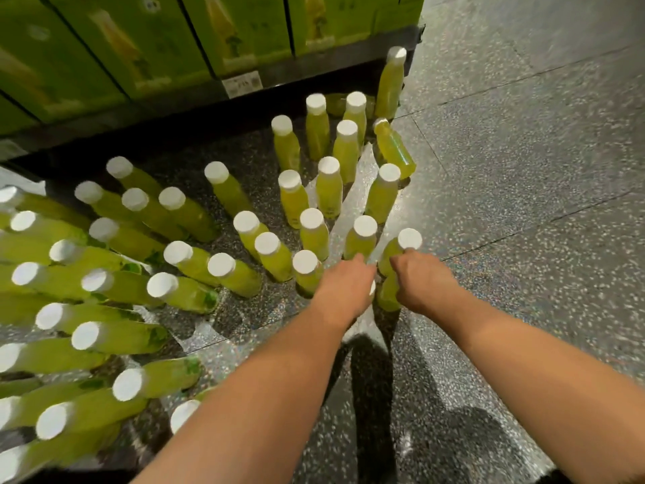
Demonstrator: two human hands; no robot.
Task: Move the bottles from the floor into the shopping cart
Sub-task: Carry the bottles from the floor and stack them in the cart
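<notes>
Many green-yellow bottles (328, 190) with white caps stand on the speckled floor (523, 204), spread from the far left to the middle. My left hand (345, 284) reaches down at the near edge of the group. Its fingers curl over a bottle (385, 296) whose cap barely shows beside the knuckles. Just to the right, my right hand (424, 282) curls round the body of another bottle (409, 239), below its white cap. The two hands are close together. No shopping cart is in view.
Green cartons (146, 47) fill a low dark shelf (314, 69) along the back. One bottle (396, 150) leans tilted at the far right of the group. Open floor stretches to the right and toward me.
</notes>
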